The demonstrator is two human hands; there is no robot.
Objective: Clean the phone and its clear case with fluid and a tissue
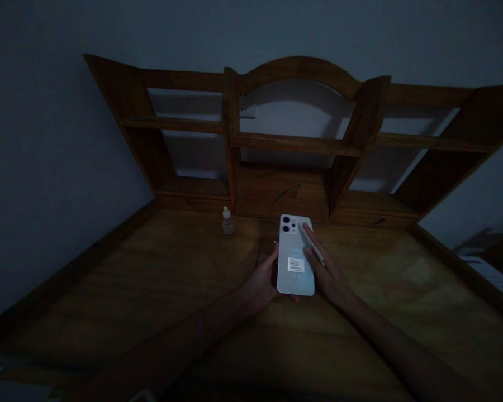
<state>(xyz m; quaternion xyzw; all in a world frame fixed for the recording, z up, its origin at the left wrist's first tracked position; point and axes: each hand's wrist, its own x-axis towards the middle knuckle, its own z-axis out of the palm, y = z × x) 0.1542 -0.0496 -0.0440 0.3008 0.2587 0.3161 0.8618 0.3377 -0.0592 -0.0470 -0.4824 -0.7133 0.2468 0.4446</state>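
Note:
A pale smartphone (pixel 291 245) is held up over the desk, its back with the camera lenses and a small printed label (pixel 295 264) facing me. My left hand (pixel 265 279) grips it from the left and below, thumb along the edge and other fingers mostly hidden behind. Over its right side lies my right hand (pixel 324 273), with a thin white flat piece (pixel 314 250) between the fingers, against the phone's back. In the dim light I cannot tell what that piece is made of.
A small dropper bottle (pixel 227 222) with a white top stands on the wooden desk (pixel 184 262), left of the phone. Behind is a wooden shelf unit (pixel 293 146) with an arched top. A wall socket (pixel 247 106) shows through it. Papers (pixel 492 276) lie at the far right.

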